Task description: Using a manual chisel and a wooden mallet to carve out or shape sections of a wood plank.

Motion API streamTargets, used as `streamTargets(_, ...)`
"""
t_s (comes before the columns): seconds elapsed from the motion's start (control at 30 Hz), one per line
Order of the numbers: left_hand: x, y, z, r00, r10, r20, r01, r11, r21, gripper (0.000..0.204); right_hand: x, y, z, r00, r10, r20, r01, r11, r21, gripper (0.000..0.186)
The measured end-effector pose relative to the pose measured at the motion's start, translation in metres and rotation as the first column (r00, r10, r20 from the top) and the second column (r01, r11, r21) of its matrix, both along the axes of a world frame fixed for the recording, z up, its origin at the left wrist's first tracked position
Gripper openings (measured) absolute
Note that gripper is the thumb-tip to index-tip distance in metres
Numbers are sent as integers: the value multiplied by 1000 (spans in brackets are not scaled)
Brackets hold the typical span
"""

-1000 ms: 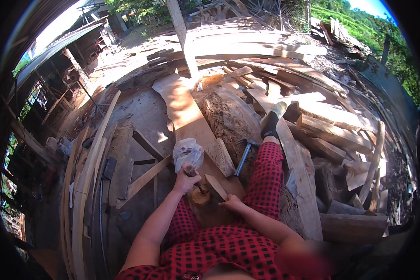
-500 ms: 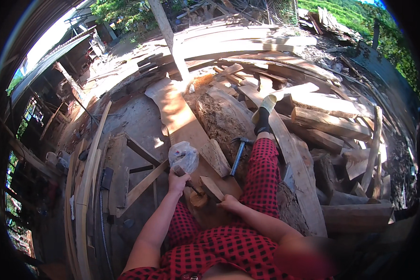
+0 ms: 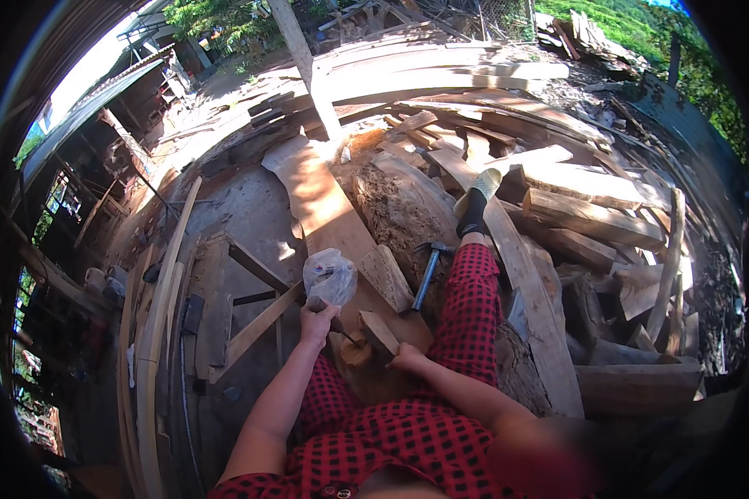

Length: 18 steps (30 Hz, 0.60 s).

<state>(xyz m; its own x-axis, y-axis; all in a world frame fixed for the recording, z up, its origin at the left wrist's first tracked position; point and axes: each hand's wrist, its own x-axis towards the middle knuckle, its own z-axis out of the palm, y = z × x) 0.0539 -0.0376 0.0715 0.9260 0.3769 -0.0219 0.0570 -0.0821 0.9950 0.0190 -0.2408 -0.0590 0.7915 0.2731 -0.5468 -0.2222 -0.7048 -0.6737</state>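
Observation:
My left hand [image 3: 314, 321] is closed round the wooden handle of a chisel-like tool [image 3: 346, 334], whose dark shaft angles down to the right beside a small round wood block [image 3: 358, 354]. My right hand [image 3: 406, 358] grips the lower end of a short flat wood piece [image 3: 379, 331]. A clear plastic bag [image 3: 331, 276] with unclear contents lies just above my left hand on a long wide plank [image 3: 312, 195]. A hammer [image 3: 433, 268] with a blue shaft rests right of that plank, near my outstretched leg [image 3: 466, 316] in checked trousers.
Piled beams and offcuts [image 3: 591, 224] crowd the right side. Long strips [image 3: 162, 324] and a wooden frame [image 3: 254, 266] stand at the left. A pale post [image 3: 316, 91] rises ahead, with stacked boards behind it. An open shed [image 3: 100, 175] is at the upper left.
The view has shifted slightly, so the surroundings sit a little farther left in the picture than a second ago. Both hands keep their grips with little visible movement.

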Motion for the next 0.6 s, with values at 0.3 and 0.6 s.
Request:
streamTargets(0.3, -11, 4, 12, 925, -369, -85, 377, 921, 99, 12, -8, -4, 5, 999, 11, -51, -8, 999, 43, 68)
streamTargets(0.6, 1, 22, 49, 910, -414, 11, 413, 910, 45, 15, -3, -9, 13, 995, -59, -81, 72, 984, 161, 52)
